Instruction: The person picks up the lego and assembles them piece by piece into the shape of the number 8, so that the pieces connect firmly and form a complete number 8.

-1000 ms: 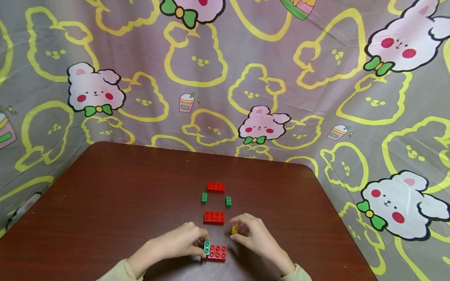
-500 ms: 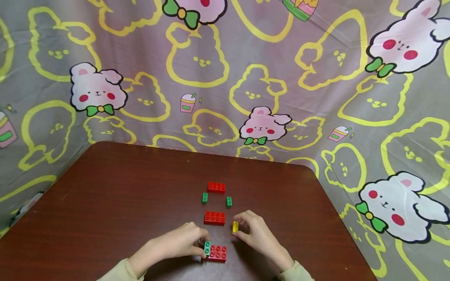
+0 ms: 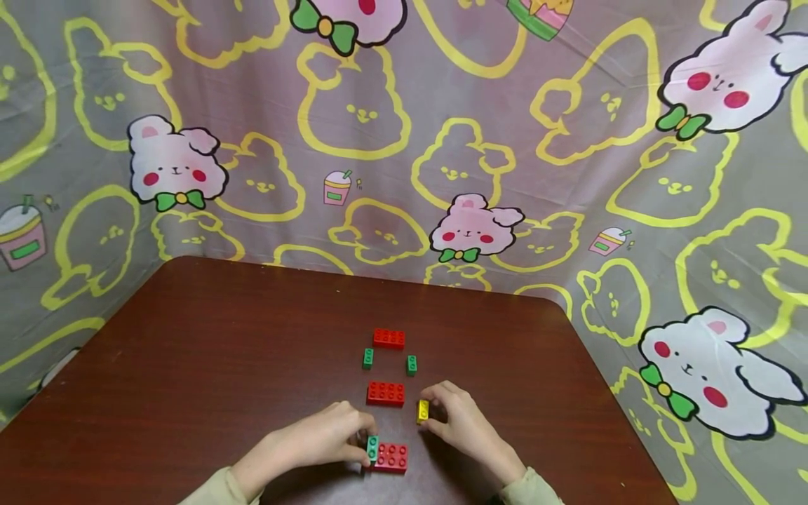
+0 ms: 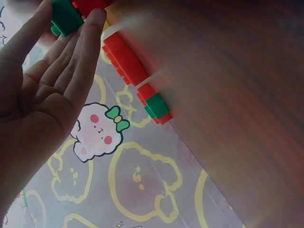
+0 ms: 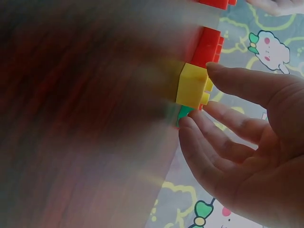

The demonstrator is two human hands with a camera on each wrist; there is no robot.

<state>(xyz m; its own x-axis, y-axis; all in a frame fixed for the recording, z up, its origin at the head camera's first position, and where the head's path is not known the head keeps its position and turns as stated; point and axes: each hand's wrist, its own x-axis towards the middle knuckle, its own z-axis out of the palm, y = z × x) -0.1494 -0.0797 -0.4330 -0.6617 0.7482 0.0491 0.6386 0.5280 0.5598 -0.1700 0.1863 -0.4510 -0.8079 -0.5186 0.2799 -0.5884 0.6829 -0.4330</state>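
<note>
My left hand [image 3: 331,433] pinches a small green toy brick [image 3: 372,447] between thumb and fingers. That brick sits at the left end of a red brick [image 3: 393,458]; whether the two are pressed together cannot be told. In the left wrist view the green brick [image 4: 66,17] shows between thumb and fingertips. My right hand [image 3: 461,421] pinches a small yellow brick [image 3: 423,412], studs up, right of the middle red brick [image 3: 386,393]. The right wrist view shows thumb and fingertips at opposite ends of the yellow brick [image 5: 192,86], on or close to the table.
Farther back on the dark wooden table [image 3: 252,337] lie a red brick [image 3: 388,339], a green brick [image 3: 368,358] to the left and another green brick [image 3: 412,365] to the right. A patterned cloth [image 3: 379,168] hangs behind and around the table.
The yellow brick, earlier mostly covered by the right fingers, now shows its studs facing up. The left hand and its green brick have kept their place.
</note>
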